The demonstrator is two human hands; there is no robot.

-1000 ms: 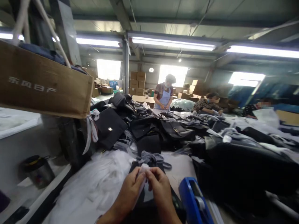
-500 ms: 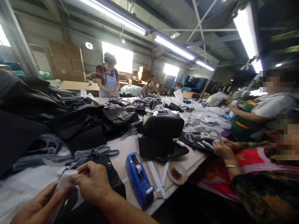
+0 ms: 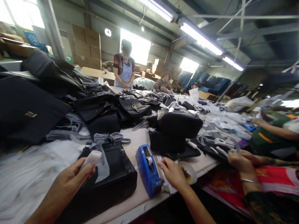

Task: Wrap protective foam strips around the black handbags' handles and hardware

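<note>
Our left hand [image 3: 74,177] is closed around one rolled white wrap [image 3: 93,157], thumb along its near side and fingers beneath, its end standing clear past the fingertips. Just under it lies one black bag [image 3: 116,174], a thin translucent sheet [image 3: 102,166] hanging over its front. At our left spreads a heap of white sheets [image 3: 39,171], too overlapped to count.

Our right hand [image 3: 174,174] is half curled, thumb and forefinger narrow, just beside one blue tape dispenser [image 3: 149,174]; we cannot tell whether the fingers touch it or pinch anything. One ring-shaped roll [image 3: 192,172] sits partly behind that hand.

To our right, a co-worker's hand [image 3: 235,160] grips a grey strap [image 3: 233,140]; gold print on the red cloth [image 3: 275,177] there is too blurred for us to read.

Beyond the dispenser stand stacked black bags [image 3: 179,124], and three people face us across the pile, one in a blue apron [image 3: 123,73]. Farthest, we see one wall clock [image 3: 107,32], its figures too small to read, beside stacked cardboard boxes [image 3: 90,46].
</note>
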